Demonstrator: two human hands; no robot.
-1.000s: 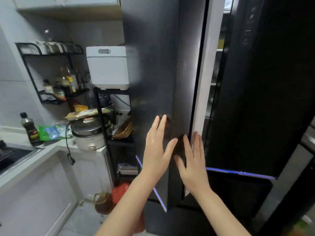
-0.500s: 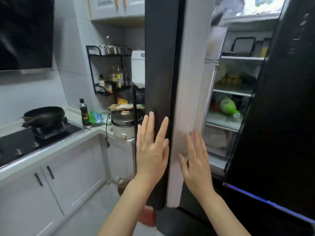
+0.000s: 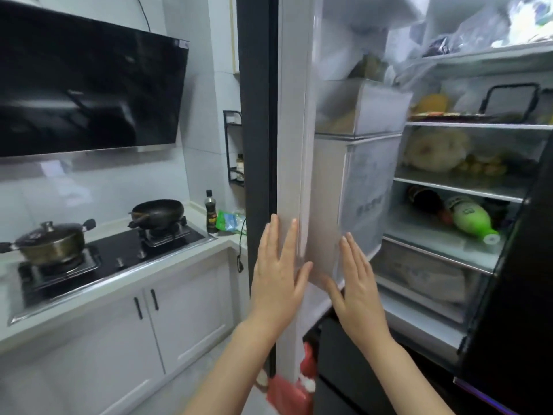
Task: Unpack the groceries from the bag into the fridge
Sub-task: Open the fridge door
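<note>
The fridge's left door [image 3: 291,145] stands swung wide, edge-on to me, with frosted door bins [image 3: 362,109] on its inner side. My left hand [image 3: 278,274] lies flat against the door's white edge, fingers straight. My right hand [image 3: 357,283] is held flat beside the door's inner face, fingers straight, holding nothing. Inside, the fridge shelves [image 3: 457,190] carry bagged food, a dark bottle and a green bottle [image 3: 471,218] lying on its side. A red bag [image 3: 294,384] sits on the floor below the door, partly hidden by it.
The fridge's black right door [image 3: 514,280] stands at the right. To the left runs a counter with a hob [image 3: 104,259], a lidded pot [image 3: 51,241], a black wok [image 3: 158,211], a sauce bottle [image 3: 211,212] and white cabinets [image 3: 143,324] below. A range hood [image 3: 86,88] hangs above.
The left fridge door has swung from nearly closed to wide, with both flat hands following it leftward. The shelves inside have come into view, as has the stove.
</note>
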